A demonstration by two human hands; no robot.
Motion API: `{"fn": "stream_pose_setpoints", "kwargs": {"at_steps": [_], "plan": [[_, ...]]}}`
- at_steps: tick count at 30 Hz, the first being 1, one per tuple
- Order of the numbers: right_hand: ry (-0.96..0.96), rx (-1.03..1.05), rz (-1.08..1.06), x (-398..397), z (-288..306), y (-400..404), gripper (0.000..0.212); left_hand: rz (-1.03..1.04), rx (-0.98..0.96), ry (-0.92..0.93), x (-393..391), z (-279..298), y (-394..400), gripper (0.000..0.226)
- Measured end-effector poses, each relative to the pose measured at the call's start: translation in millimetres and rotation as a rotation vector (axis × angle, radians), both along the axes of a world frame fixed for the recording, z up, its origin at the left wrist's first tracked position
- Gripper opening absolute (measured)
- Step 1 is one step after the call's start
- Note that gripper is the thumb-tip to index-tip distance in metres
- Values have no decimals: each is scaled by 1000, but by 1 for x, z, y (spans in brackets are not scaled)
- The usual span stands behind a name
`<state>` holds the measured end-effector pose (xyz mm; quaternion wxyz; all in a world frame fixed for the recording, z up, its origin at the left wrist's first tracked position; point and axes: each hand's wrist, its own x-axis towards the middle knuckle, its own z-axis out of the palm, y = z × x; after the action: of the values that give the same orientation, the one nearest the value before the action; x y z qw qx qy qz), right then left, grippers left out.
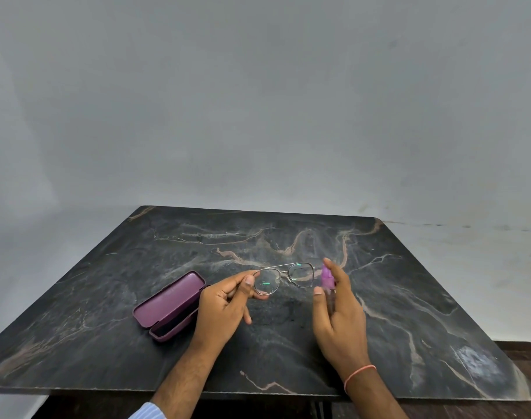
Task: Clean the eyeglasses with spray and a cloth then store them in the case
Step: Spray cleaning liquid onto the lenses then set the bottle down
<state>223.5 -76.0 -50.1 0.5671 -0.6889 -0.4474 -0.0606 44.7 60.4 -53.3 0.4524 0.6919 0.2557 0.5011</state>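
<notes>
My right hand [338,313]: fingers wrapped around a small purple spray bottle [327,278], index on top.
My left hand [226,300]: pinching the eyeglasses [284,278] by one lens rim, above the marble table [409,282].
Case [170,305]: open, maroon, at 9 o'clock of my left hand.

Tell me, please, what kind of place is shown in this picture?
Probably a plain room in a home or small office, though I cannot be sure. A dark marble-patterned table stands against a bare grey wall, and only an open purple case and eyeglasses are out.
</notes>
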Motion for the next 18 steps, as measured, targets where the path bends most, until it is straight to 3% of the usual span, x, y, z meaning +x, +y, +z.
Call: {"fn": "stream_pose_setpoints", "kwargs": {"at_steps": [12, 18], "plan": [[204, -116, 35, 44, -8, -22, 66, 13, -36, -29, -2, 2, 1, 26], [185, -132, 38, 39, -3, -29, 86, -12, -211, -158, -3, 6, 1, 26]]}}
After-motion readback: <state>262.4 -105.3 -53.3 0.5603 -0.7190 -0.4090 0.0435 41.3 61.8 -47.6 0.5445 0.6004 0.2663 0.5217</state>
